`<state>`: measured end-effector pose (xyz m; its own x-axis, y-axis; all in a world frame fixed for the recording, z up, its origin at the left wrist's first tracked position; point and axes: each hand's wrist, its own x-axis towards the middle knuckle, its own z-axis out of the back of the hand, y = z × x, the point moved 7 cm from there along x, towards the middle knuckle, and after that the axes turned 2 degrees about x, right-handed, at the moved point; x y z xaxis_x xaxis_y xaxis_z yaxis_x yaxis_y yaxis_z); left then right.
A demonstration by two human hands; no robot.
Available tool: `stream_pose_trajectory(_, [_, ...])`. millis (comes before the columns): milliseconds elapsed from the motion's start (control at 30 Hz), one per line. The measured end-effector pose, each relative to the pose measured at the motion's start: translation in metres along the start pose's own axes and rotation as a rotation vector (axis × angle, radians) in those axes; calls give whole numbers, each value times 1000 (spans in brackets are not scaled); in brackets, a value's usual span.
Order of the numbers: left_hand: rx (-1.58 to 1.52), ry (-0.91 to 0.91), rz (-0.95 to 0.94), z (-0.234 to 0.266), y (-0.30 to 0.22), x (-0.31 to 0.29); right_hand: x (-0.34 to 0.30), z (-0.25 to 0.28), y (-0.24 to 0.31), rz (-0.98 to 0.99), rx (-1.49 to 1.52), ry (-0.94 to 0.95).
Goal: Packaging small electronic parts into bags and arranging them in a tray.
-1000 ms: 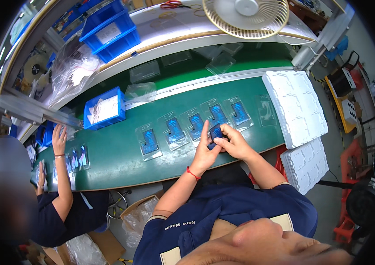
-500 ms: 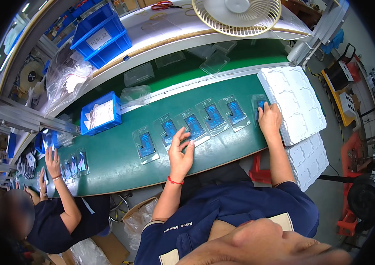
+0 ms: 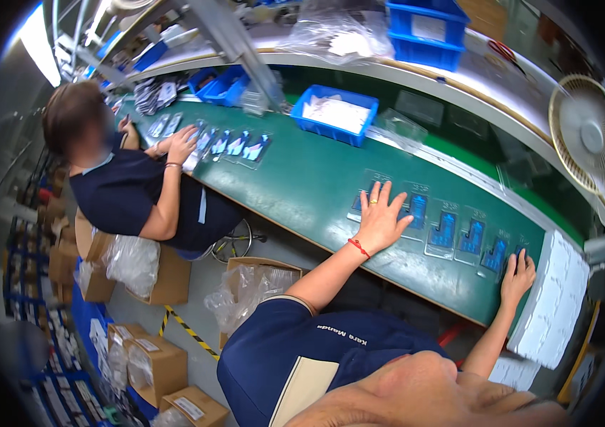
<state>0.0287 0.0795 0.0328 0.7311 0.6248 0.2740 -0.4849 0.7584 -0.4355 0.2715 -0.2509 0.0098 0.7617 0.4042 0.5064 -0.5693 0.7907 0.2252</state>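
Observation:
A row of shallow clear plastic trays, each with a blue-and-black flat phone part (image 3: 447, 228) in it, lies along the bench. My left hand (image 3: 382, 219) is over the leftmost trays, fingers spread and stretched out, partly hiding them; nothing is gripped in it. At the right end, my right hand (image 3: 517, 279) has its bent fingers on the last tray (image 3: 519, 249), beside the white stack; the fingers cover most of that tray and its part.
White moulded trays (image 3: 555, 299) are stacked at the right end of the green bench (image 3: 295, 185). A blue bin (image 3: 334, 114) with white pieces stands behind. Left, a co-worker (image 3: 132, 178) handles similar parts. A fan (image 3: 591, 134) sits on the shelf; cartons (image 3: 153, 370) are on the floor.
The view has swung left, bringing more of the co-worker and floor into sight. My left hand has moved to the left end of the tray row and spread; my right hand stays at the last tray.

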Motion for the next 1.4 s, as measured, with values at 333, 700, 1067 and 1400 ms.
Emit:
stream_pose_trajectory(333, [-76, 163, -153, 29, 64, 13, -18, -5, 125, 114, 159, 78])
stream_pose_trajectory(700, [122, -182, -142, 99, 152, 171, -25, -5, 151, 118, 112, 97])
stream_pose_trajectory(1067, [292, 315, -23, 50, 174, 233, -25, -8, 149, 102, 139, 92])
stream_pose_trajectory(1400, [-101, 45, 59, 79, 196, 220, -22, -8, 152, 126, 175, 104])
